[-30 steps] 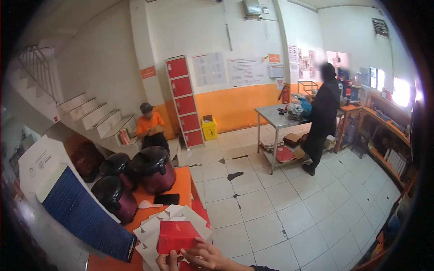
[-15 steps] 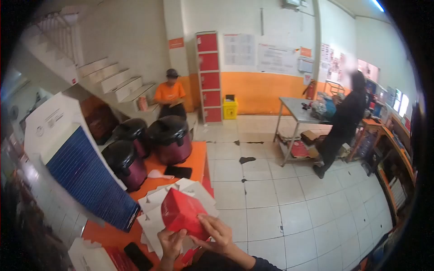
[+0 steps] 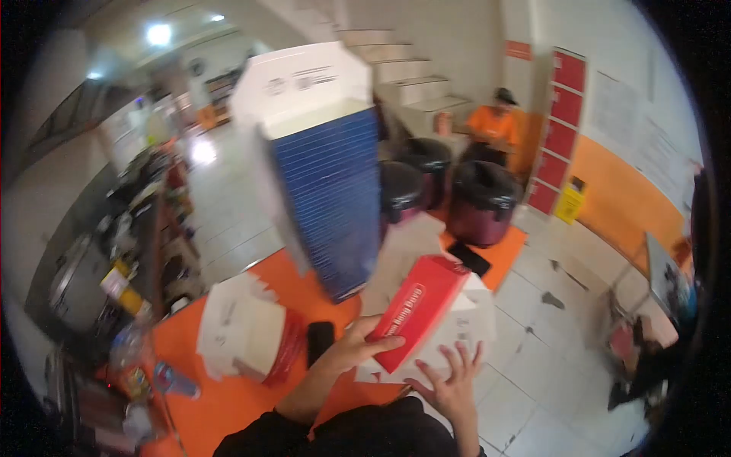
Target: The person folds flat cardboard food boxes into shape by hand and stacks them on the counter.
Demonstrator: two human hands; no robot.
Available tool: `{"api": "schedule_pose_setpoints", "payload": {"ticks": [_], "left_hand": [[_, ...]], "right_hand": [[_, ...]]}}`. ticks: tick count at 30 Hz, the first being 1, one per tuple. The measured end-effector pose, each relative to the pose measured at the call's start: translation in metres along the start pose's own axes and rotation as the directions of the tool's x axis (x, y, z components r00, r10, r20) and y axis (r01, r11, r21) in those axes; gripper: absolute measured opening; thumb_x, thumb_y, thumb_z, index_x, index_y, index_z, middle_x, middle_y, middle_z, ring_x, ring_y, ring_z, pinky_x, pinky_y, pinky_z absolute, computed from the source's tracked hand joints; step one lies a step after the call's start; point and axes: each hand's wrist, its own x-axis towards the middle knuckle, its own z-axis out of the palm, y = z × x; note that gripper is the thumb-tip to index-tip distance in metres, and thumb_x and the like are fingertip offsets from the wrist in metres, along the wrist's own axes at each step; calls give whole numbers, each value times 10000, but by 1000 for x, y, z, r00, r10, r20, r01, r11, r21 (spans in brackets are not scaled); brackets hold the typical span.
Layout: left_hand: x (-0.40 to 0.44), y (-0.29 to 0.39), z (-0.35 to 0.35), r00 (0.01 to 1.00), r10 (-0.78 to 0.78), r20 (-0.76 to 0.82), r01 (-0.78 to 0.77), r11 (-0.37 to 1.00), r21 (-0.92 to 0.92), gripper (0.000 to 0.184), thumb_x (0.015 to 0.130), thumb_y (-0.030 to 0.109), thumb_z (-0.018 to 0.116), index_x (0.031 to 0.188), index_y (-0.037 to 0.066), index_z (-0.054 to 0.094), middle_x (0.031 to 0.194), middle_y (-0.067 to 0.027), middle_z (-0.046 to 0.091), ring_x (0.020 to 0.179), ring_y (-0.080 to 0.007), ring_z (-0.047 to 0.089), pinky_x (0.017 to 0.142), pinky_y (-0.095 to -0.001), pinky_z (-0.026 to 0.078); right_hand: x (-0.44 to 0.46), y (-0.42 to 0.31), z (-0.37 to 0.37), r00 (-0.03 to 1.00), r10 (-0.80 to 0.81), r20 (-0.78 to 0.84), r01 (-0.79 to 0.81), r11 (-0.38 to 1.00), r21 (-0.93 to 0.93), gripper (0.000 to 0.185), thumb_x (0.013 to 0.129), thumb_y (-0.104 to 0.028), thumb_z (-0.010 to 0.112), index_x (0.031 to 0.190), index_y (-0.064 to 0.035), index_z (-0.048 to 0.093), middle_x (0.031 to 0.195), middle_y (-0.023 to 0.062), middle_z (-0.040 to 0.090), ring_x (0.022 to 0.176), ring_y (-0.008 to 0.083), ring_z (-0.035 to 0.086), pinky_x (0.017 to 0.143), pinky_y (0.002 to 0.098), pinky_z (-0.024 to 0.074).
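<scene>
- gripping the red box (image 3: 422, 305) in the left hand (image 3: 354, 345), closed on its lower end with the thumb across the printed face
- holding that red box at a slant, above the right part of the orange table (image 3: 228, 400)
- spreading the right hand (image 3: 453, 381) open, fingers apart, just beside the lower end of the red box, near the orange table's right edge; cannot tell whether touching the white cardboard (image 3: 476, 308) behind
- showing that white cardboard in overlapping pieces on the right part of the orange table
- standing a tall blue-and-white box (image 3: 335, 198), flap up, at the middle of the orange table
- bearing an open white-and-red box (image 3: 259, 335) on the left part of the orange table, with a dark phone (image 3: 320, 337) just to its right
- bearing a second dark phone (image 3: 470, 259) and dark-lidded cookers (image 3: 487, 202) toward the orange table's far end
- showing a seated person in an orange shirt (image 3: 493, 131) beyond the orange table, near red lockers (image 3: 558, 129) and a yellow bin (image 3: 571, 199)
- showing, well to the orange table's right, a blurred person in dark clothing (image 3: 662, 369)
</scene>
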Motion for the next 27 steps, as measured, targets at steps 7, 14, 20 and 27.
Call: {"api": "schedule_pose_setpoints", "payload": {"ticks": [7,14,20,27], "left_hand": [[-64,1,-56,562,792,-240,80,236,968,426,721,-60,529,1113,52,651,1161,-116,629,1066,-281,609,842,-363,496],[-143,-46,-78,545,694,-470,546,133,827,395,740,-29,542,1114,48,643,1174,-93,624,1093,-313,580,918,-421,454],[-173,-68,-72,660,67,-748,742,101,663,205,806,105,567,984,37,643,1048,-146,644,955,-332,601,919,-439,424],[-169,-56,-106,733,-153,-663,677,258,689,265,846,199,554,1025,7,588,846,-201,652,836,-391,623,794,-475,466]], "right_hand": [[3,5,21,998,60,-12,-60,998,37,486,690,-324,799,1121,-272,579,1216,83,405,1204,327,369,1043,679,210],[8,5,33,999,54,-9,-52,995,90,468,712,-226,767,1136,-239,567,1190,93,420,1143,329,433,1033,649,250],[11,-2,36,998,41,44,-46,992,114,439,731,-201,745,1138,-234,582,1189,105,429,1144,325,438,1038,626,259],[12,11,22,989,124,83,-130,989,74,430,742,-175,730,1145,-188,581,1223,122,426,1173,318,429,1062,601,232]]}}
